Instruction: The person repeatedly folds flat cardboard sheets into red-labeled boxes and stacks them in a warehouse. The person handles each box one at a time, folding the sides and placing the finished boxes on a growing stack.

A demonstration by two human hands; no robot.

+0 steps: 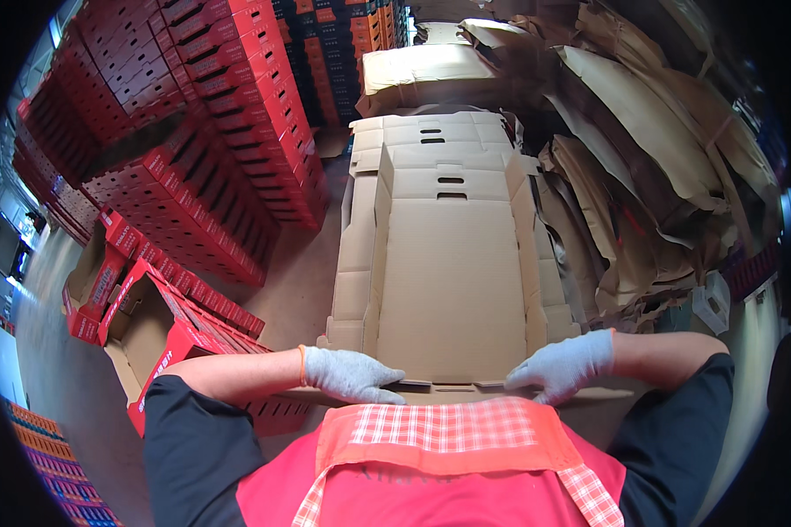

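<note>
A partly folded cardboard box (453,281) lies in front of me, plain brown inside, with its long side walls raised and slotted hand holes toward its far end. My left hand (353,375), in a light grey glove, is closed on the left part of the near edge, thumb toward the middle. At the right part of that edge, my right hand (567,364), gloved alike, grips the cardboard. The near end flap stands close against my apron; the fingertips below it are hidden.
Tall stacks of red boxes (237,97) rise at the left. Nearer, an open red box (145,338) sits tilted by my left elbow. Paper-wrapped bundles (659,132) lean along the right, and another wrapped bundle (426,70) lies beyond the box. A white crate (712,303) stands at the right.
</note>
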